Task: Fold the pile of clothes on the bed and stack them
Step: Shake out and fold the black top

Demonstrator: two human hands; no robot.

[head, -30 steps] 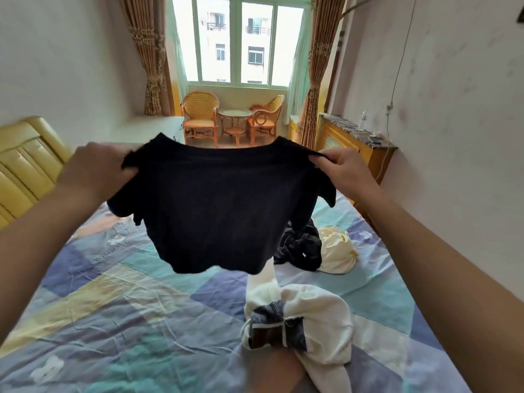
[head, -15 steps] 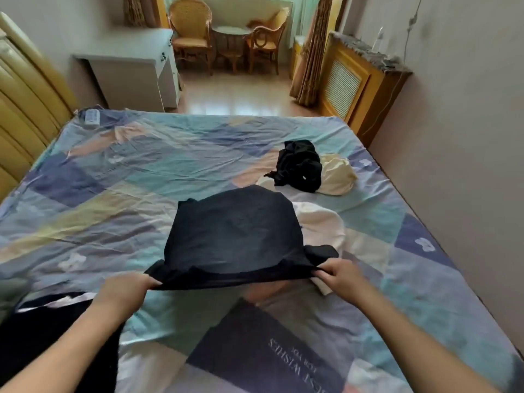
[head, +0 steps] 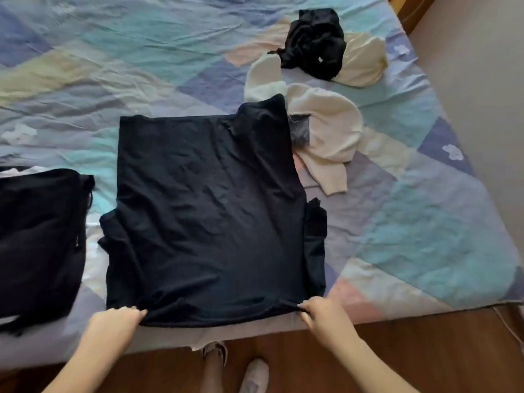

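A dark navy T-shirt (head: 209,211) lies spread flat on the patchwork bed cover (head: 425,222), its near edge at the bed's front. My left hand (head: 116,321) grips the near-left corner of that edge, and my right hand (head: 320,313) pinches the near-right corner. To the left sits a folded black garment (head: 39,236). Behind the T-shirt on the right lies a crumpled cream top (head: 323,129). Farther back a bunched black garment (head: 314,43) rests on another cream piece (head: 363,63).
The bed's front edge runs just behind my hands, with brown wooden floor (head: 425,350) below it. My shoes (head: 255,373) show on the floor. A grey wall (head: 482,80) borders the bed on the right.
The T-shirt was held up in the air, then lowered; now it lies flat on the bed, pulled toward the front edge. My view has tipped down to the bed and floor.
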